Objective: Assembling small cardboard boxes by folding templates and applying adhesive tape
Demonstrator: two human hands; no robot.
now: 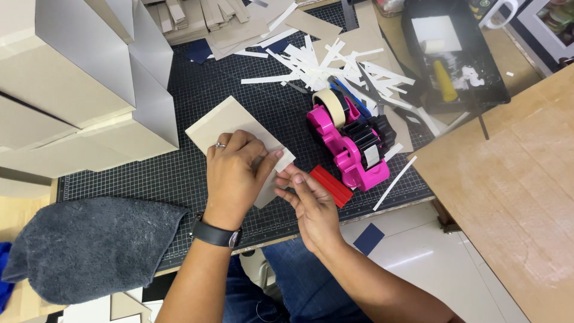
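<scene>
Over at the left edge of the worktop (197, 173) there's a dark grey towel (89, 245) hanging off the near side, with a stack of plain cardboard boxes (78, 84) behind it in the far left corner. Around the middle of the gridded cutting mat, the left hand (234, 174) is pressed flat on a tan cardboard piece (221, 122), fingers spread and thumb out to the card's right edge. The right hand (311, 203) is touching that same edge, fingers loosely curled, pinching at it; can't tell if it's got tape. Just right of it sits a red block (332, 185), then a pink tape dispenser (353, 149). White paper strips (323, 63) pile up behind, and a black tray (454, 54) sits in the far right corner.
</scene>
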